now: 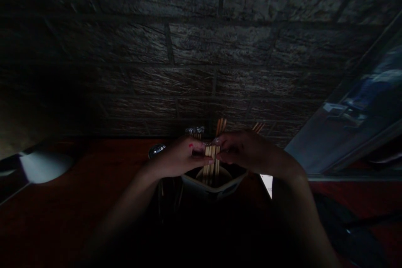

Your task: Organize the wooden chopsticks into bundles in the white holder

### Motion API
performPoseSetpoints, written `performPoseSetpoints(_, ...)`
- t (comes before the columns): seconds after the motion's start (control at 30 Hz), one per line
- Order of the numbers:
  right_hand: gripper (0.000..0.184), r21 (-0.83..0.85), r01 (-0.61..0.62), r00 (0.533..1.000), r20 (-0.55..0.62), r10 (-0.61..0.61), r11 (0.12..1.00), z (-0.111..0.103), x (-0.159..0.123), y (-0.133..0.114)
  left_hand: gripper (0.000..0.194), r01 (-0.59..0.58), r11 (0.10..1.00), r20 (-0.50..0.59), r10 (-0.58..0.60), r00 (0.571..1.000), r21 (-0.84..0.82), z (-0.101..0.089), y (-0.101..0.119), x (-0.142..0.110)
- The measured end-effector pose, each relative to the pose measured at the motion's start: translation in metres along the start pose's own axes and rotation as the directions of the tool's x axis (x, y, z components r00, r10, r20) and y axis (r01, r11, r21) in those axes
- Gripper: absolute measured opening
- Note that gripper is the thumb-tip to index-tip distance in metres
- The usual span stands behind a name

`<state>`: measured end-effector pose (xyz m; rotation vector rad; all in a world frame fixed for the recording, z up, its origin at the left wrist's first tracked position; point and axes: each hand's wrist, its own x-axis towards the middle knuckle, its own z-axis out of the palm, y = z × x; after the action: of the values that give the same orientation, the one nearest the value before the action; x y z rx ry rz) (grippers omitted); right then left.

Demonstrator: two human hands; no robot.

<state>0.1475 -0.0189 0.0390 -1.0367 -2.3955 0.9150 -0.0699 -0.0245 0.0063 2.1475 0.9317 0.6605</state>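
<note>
Left hand (pixel 179 157) and right hand (pixel 243 150) pinch sticks (pixel 207 172) over the tub (pixel 230 188); two grips likely keep them bunched.

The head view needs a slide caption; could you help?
Left hand and right hand hold sticks at a container by a brick-patterned wall.

red mark (pixel 191 145) on my left grip (pixel 179 157), tan sticks (pixel 207 170), grey brick-patterned wall (pixel 194 44), reddish-brown table (pixel 97 176), shiny silver foil (pixel 195 130)
</note>
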Motion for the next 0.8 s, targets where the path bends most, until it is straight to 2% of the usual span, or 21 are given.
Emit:
performPoseSetpoints(0.1, 0.013, -0.03, -0.002, 1.0, 0.015, 0.002, 1.0, 0.001, -0.001, -0.004, 0.022, 0.084, 0.993, 0.085, -0.077, 0.993, -0.083, 0.001, 0.001, 0.0)
performPoseSetpoints(0.23, 0.014, -0.049, -0.042, 0.999, 0.032, 0.044, 0.998, -0.001, -0.008, -0.009, 0.023, 0.097, 0.994, 0.049, -0.094, 0.994, -0.053, 0.004, 0.001, 0.001)
performPoseSetpoints(0.3, 0.015, -0.055, -0.082, 0.996, -0.024, 0.081, 0.995, -0.007, -0.018, -0.006, 0.023, 0.085, 0.996, 0.018, -0.085, 0.996, -0.033, 0.006, 0.001, 0.001)
performPoseSetpoints(0.37, 0.014, -0.063, -0.131, 0.982, -0.144, 0.121, 0.989, -0.017, -0.033, 0.0, 0.023, 0.085, 0.996, -0.011, -0.085, 0.996, -0.04, 0.007, 0.0, 0.001)
performPoseSetpoints(0.43, 0.015, -0.046, -0.205, 0.93, -0.322, 0.18, 0.978, -0.029, -0.049, 0.008, 0.022, 0.094, 0.993, -0.021, -0.095, 0.995, -0.069, 0.008, 0.0, 0.0)
performPoseSetpoints(0.47, 0.018, -0.032, -0.249, 0.873, -0.441, 0.21, 0.968, -0.035, -0.055, 0.012, 0.021, 0.096, 0.991, -0.013, -0.098, 0.995, -0.091, 0.008, 0.001, -0.001)
performPoseSetpoints(0.53, 0.028, -0.002, -0.298, 0.806, -0.536, 0.25, 0.955, -0.045, -0.062, 0.019, 0.022, 0.102, 0.986, 0.008, -0.102, 0.995, -0.134, 0.006, 0.003, -0.004)
performPoseSetpoints(0.57, 0.033, 0.031, -0.297, 0.803, -0.533, 0.267, 0.954, -0.049, -0.062, 0.022, 0.022, 0.114, 0.984, 0.007, -0.114, 0.993, -0.138, 0.004, 0.006, -0.007)
performPoseSetpoints(0.63, 0.039, 0.11, -0.254, 0.868, -0.412, 0.277, 0.961, -0.052, -0.055, 0.026, 0.023, 0.136, 0.986, -0.05, -0.141, 0.989, -0.099, -0.002, 0.012, -0.013)
performPoseSetpoints(0.7, 0.036, 0.158, -0.212, 0.937, -0.248, 0.247, 0.964, -0.051, -0.042, 0.029, 0.026, 0.125, 0.992, -0.211, -0.126, 0.969, -0.02, -0.008, 0.02, -0.02)
performPoseSetpoints(0.73, 0.033, 0.161, -0.193, 0.952, -0.208, 0.225, 0.968, -0.049, -0.035, 0.03, 0.027, 0.11, 0.994, -0.321, -0.098, 0.942, 0.019, -0.011, 0.024, -0.023)
performPoseSetpoints(0.8, 0.029, 0.181, -0.153, 0.965, -0.184, 0.187, 0.971, -0.045, -0.022, 0.031, 0.029, 0.075, 0.995, -0.515, -0.029, 0.857, 0.069, -0.014, 0.032, -0.023)
